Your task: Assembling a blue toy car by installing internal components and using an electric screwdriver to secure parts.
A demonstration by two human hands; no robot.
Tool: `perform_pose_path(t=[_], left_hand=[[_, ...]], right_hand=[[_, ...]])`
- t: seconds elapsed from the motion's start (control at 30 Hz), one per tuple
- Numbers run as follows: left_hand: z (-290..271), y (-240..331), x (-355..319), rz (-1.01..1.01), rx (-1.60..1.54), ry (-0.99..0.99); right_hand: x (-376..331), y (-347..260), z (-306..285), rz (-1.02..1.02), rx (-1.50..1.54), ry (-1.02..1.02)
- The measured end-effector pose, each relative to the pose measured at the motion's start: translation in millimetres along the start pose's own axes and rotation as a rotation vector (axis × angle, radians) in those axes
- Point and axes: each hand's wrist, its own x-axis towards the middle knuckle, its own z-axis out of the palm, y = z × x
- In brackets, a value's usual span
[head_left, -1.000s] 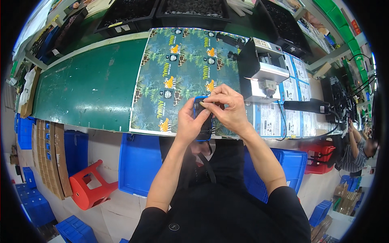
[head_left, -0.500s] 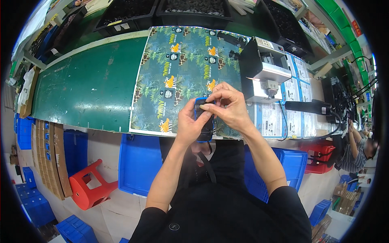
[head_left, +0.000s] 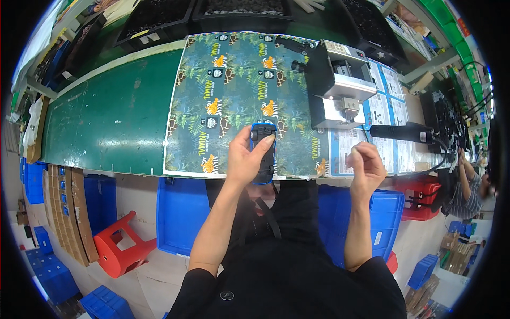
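My left hand (head_left: 244, 162) grips a long black piece with a blue edge (head_left: 264, 171), which looks like the underside of a toy car. The thumb presses near its upper end, over the near edge of the bench. To the right, apart from it, my right hand (head_left: 366, 169) hovers with fingers curled in toward the thumb; anything in the pinch is too small or hidden. Just beyond that hand lies a black corded electric screwdriver (head_left: 401, 133), its tip toward a silver and black bench machine (head_left: 345, 87).
A printed animal-pattern sheet (head_left: 194, 125) covers part of the green bench (head_left: 111, 117). Black bins of small parts (head_left: 241, 21) line the back. Blue crates (head_left: 180, 212) and a red stool (head_left: 125, 244) stand below. Another person (head_left: 465, 191) works at far right.
My right hand has left the black and blue piece and moved right, toward the screwdriver. My left hand still holds the piece. The view has shifted slightly.
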Motion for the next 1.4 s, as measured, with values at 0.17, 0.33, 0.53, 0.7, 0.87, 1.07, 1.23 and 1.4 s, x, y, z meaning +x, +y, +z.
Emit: perform_pose_path(t=[0.17,0.33,0.53,0.7,0.87,1.07,1.23,1.4], left_hand=[[-1.4,9.0,-2.4,-0.160,-0.057,-0.022],[2.4,14.9,-27.2,-0.342,-0.075,-0.082],[9.1,11.7,-37.1,-0.482,-0.141,-0.127],[20.7,13.6,-37.8,-0.481,-0.058,-0.098],[25.1,11.1,-37.7,-0.474,-0.053,-0.111],[19.9,11.2,-43.3,-0.411,-0.047,-0.067],[19.6,8.9,-43.0,-0.391,-0.005,-0.117],[24.6,6.8,-41.6,-0.388,-0.013,-0.113]], right_hand=[[9.7,-0.5,-4.2,0.004,-0.048,-0.049],[3.8,12.8,-38.8,0.004,-0.042,0.086],[3.9,28.8,-79.9,-0.047,-0.044,0.332],[4.8,36.6,-90.2,-0.019,-0.007,0.369],[1.4,39.7,-103.9,-0.009,-0.034,0.413],[40.6,50.3,-89.5,-0.136,0.011,0.523],[83.7,44.8,-86.9,-0.084,0.112,0.386],[125.6,48.6,-81.2,0.115,0.213,0.370]])
